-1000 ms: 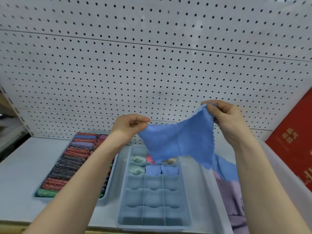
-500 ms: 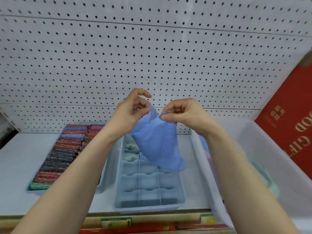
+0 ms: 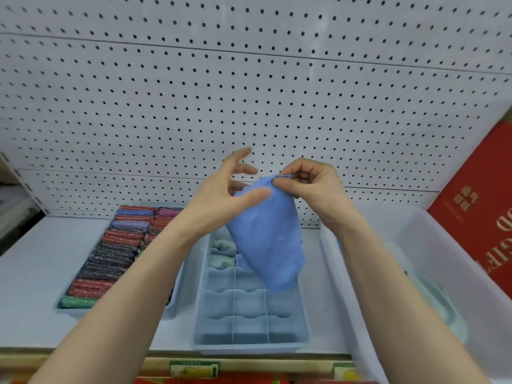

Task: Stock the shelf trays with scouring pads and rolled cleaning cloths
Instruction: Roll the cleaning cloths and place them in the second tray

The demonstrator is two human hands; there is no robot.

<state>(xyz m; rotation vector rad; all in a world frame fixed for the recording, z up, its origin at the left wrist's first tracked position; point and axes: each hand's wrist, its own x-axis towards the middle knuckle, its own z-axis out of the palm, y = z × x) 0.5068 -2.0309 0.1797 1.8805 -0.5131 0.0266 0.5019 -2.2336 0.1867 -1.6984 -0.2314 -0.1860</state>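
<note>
Head view: right hand (image 3: 310,189) pinches folded blue cloth (image 3: 267,239); left hand (image 3: 230,195) spread, thumb touching it.
Roll tight, keep the pinch, then seat it in divider tray (image 3: 249,339).

The blue cloth (image 3: 266,239) I hold hides part of the divided tray (image 3: 249,314), my left fingers (image 3: 238,162) are blurred, and the red box (image 3: 476,217) is cut off at right

Your blue cloth (image 3: 267,242) hangs folded above the divided tray (image 3: 250,317), whose back cells hold rolled cloths (image 3: 221,254); glittery scouring pads (image 3: 116,250) fill the left tray (image 3: 69,310).
</note>
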